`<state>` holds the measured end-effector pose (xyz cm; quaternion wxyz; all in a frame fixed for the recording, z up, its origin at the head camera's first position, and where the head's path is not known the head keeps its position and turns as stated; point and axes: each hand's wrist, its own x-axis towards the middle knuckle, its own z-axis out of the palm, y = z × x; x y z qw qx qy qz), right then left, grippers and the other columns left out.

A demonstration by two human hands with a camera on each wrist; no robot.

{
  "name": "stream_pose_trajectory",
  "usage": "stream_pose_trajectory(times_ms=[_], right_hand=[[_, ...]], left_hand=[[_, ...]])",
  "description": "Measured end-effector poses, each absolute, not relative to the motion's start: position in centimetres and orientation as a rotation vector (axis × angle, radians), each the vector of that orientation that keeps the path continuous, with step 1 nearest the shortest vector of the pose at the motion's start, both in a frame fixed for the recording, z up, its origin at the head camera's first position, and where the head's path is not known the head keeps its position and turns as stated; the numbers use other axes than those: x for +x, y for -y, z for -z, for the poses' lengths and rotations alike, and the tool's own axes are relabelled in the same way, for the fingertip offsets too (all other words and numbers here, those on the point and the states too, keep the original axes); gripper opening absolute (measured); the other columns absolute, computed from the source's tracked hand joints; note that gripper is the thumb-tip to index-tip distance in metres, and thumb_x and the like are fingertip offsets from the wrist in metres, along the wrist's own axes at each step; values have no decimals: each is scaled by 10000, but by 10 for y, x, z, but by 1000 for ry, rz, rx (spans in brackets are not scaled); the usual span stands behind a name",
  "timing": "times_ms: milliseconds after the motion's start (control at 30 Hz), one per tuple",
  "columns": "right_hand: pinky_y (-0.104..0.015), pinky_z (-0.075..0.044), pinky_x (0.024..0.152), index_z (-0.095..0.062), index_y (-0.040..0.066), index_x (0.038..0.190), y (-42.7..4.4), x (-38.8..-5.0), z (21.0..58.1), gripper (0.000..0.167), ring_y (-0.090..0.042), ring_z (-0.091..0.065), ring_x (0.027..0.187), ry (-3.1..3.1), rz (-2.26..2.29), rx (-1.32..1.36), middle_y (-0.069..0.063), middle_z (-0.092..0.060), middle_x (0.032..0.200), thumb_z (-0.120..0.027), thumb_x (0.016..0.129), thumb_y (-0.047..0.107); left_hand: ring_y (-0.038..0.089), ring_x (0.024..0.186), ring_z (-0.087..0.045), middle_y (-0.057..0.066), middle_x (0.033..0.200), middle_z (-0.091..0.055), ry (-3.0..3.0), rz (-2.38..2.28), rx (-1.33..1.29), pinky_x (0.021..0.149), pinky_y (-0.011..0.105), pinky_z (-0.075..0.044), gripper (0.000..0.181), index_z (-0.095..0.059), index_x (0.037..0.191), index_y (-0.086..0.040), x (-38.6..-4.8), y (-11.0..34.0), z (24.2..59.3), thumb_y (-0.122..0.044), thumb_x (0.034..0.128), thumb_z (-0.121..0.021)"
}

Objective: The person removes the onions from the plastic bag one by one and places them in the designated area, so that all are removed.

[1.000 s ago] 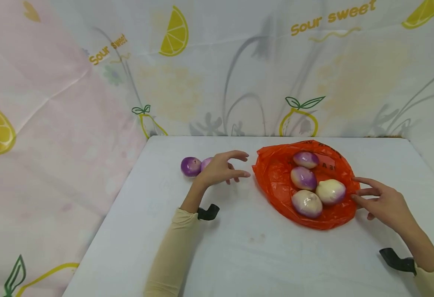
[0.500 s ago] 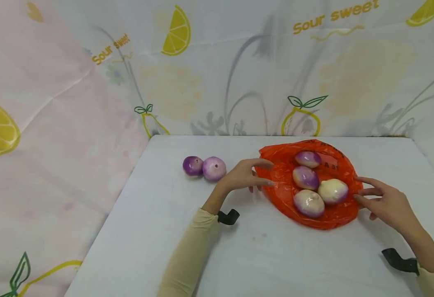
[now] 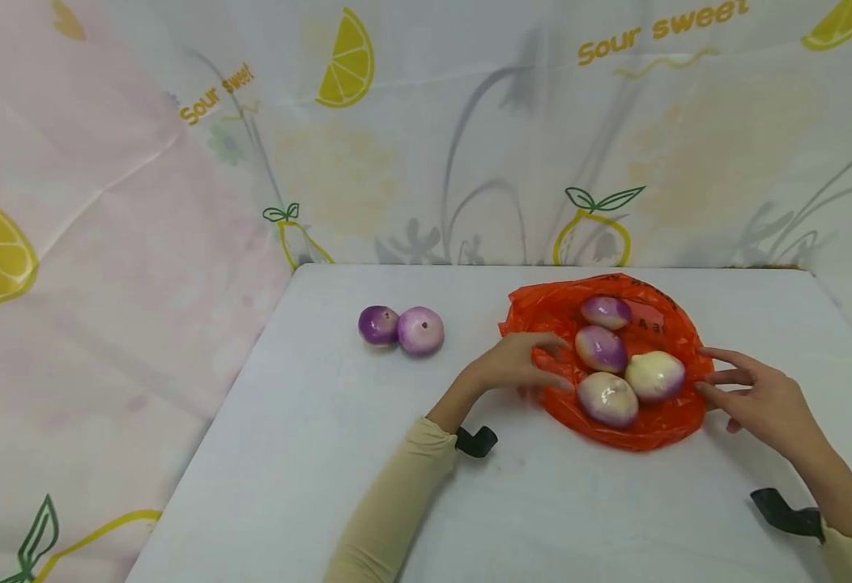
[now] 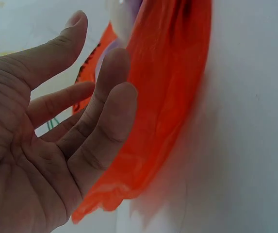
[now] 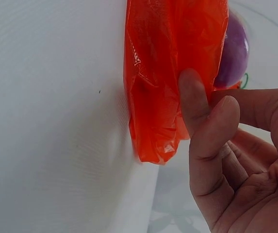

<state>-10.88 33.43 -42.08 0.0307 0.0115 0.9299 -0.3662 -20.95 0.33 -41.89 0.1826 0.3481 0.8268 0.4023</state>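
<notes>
A red plastic bag [image 3: 528, 312], its rim rolled down into a bowl shape, stands on the right half of the table. Several purple-and-white onion-like bulbs [image 3: 607, 399] lie inside it. The right hand [image 3: 764, 401] holds the bag's right edge; in the right wrist view its fingertips [image 5: 193, 92] press against the thin plastic, with the thumb partly hidden. Over the bag's left edge is the left hand [image 3: 517, 363], thumb and fingers apart and loosely bent, holding nothing. In the left wrist view the red plastic [image 4: 163, 97] appears just beyond its fingers.
Two more purple bulbs [image 3: 421, 330] sit side by side at the back left of the white table [image 3: 309, 421]. A fabric backdrop [image 3: 411, 162] printed with lemons rises behind the table's rear edge. Black wrist mounts [image 3: 786, 512] stick out from both forearms.
The left hand has travelled right and slightly toward the front, from beside the two loose bulbs to the bag's left edge. The right hand and the bag stay almost where they were.
</notes>
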Motion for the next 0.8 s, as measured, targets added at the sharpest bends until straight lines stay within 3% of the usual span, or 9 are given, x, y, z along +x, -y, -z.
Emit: stream_pose_trajectory(times_ms=[100,333,500,700,800], right_hand=[[-307,-543,499,-392,-46,1437,-334,-109,421,606,-214,-638,614,-2862,1125,50,-402,-551,1189,-618,989,294],[-301,-540,502,-383,-54,1442,-334,-108,421,603,-212,-633,600,-2860,1117,46,-405,-547,1190,-610,994,279],[-301,-539,504,-376,-55,1446,-333,-109,420,614,-212,-628,596,-2850,1112,58,-403,-549,1190,-611,994,288],[-304,-540,502,-382,-56,1443,-333,-109,421,611,-212,-627,596,-2848,1119,60,-403,-549,1188,-614,992,285],[-303,-540,501,-387,-54,1440,-334,-109,421,605,-213,-625,586,-2853,1119,56,-402,-552,1186,-614,992,283]], left_hand=[[106,828,-613,-20,1125,-647,-2357,-1099,961,683,191,-512,558,-641,1256,-127,-206,-11,420,-381,797,-830],[165,520,-658,-12,1091,-630,-2278,-1132,808,541,269,-557,531,-625,1269,-138,-199,-25,422,-319,813,-828],[89,553,-624,-44,1073,-638,-2339,-1010,880,571,199,-525,506,-629,1264,-137,-197,-31,423,-310,827,-816],[102,495,-575,-77,1035,-607,-2339,-921,878,510,224,-525,563,-603,1313,-170,-191,-35,421,-352,822,-812],[80,528,-572,-79,1012,-616,-2341,-920,903,546,195,-512,569,-610,1316,-170,-190,-38,421,-354,819,-815]])
